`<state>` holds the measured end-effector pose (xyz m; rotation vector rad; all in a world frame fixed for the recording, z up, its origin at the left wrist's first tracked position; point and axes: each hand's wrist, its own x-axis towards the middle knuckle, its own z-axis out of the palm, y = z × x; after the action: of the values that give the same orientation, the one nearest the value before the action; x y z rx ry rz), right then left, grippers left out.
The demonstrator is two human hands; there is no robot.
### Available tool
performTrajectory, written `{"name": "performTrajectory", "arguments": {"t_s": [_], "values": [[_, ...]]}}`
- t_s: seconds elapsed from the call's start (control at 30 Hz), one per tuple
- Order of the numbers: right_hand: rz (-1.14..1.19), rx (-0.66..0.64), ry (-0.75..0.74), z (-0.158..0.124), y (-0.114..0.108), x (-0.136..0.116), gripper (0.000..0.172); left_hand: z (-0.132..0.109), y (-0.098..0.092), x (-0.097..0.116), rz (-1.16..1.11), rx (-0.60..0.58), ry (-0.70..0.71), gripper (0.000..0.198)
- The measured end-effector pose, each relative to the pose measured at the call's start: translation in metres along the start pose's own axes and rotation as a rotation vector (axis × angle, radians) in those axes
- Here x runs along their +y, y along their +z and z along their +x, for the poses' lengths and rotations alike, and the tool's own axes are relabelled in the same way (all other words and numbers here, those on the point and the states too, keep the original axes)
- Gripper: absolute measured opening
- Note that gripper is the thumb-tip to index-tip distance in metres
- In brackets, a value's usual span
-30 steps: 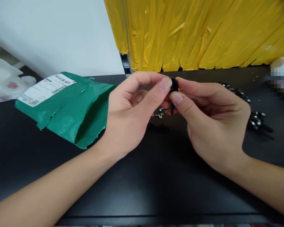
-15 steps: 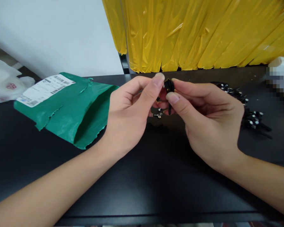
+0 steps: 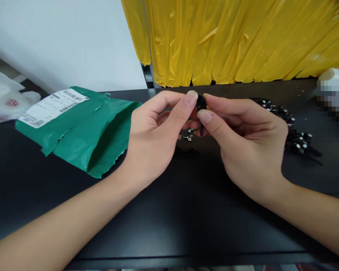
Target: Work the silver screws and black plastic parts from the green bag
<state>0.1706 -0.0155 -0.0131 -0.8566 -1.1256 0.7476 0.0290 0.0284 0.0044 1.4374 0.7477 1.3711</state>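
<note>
A small black part with a thin stem pointing down is held up above the table, between my two hands. My right hand pinches it between thumb and forefinger. From the other side my left hand is closed, with its thumb tip pressed up against the part's upper end. Whatever lies under that thumb is hidden. Several small metal pieces lie on the table behind and below the fingers. Beyond my right hand is a heap of similar black parts with silvery ends.
A torn-open green mailing bag with a white label lies left on the black table. A whitish plastic bag is at the far left. Yellow plastic sheeting hangs behind. At the right edge stands a white, partly blurred object.
The black part has turned slightly between the fingers, and my left thumb sits closer against it, covering a silvery bit that showed before. The view has shifted a little.
</note>
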Motion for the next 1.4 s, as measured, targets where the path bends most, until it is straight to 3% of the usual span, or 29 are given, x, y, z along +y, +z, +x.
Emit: {"name": "performTrajectory", "arguments": {"t_s": [0.2, 0.77, 1.07, 1.3, 1.4], "values": [[-0.011, -0.001, -0.002, 0.000, 0.000, 0.000, 0.023, 0.000, 0.001, 0.000, 0.027, 0.037, 0.027, 0.010], [-0.008, -0.006, 0.026, 0.000, -0.001, 0.000, 0.021, 0.001, 0.003, 0.004, 0.039, 0.029, -0.013, 0.028], [0.065, 0.021, 0.081, 0.006, -0.002, -0.001, 0.022, 0.003, -0.011, -0.007, 0.052, 0.097, 0.010, 0.019], [0.084, -0.029, 0.204, 0.011, -0.011, 0.001, 0.015, 0.009, -0.027, -0.013, 0.283, 0.181, 0.096, 0.022], [0.103, -0.056, 0.266, 0.014, -0.014, 0.004, 0.013, 0.010, -0.029, -0.011, 0.442, 0.153, 0.071, 0.020]]}}
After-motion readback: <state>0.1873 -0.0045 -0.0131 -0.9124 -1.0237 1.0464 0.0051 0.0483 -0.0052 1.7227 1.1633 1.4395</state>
